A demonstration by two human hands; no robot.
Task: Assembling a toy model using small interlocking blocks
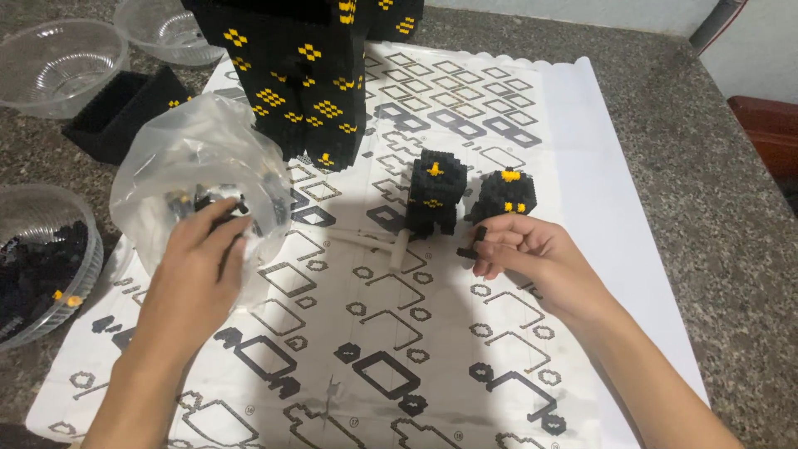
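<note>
The build looks well underway but unfinished. A tall black block model with yellow diamond marks [303, 75] already stands at the top of the printed instruction sheet [582, 191], and two small black-and-yellow sub-assemblies [434, 193] [505, 197] sit side by side just below it. The left hand [199, 266] is curled around a clear plastic bag of loose black bricks [195, 179], fingers gripping its front. The right hand [532, 254] pinches a small black brick piece [474, 243] between fingertips, just beside the right sub-assembly. A clear bowl of black bricks [41, 266] at the left edge suggests many pieces remain.
</note>
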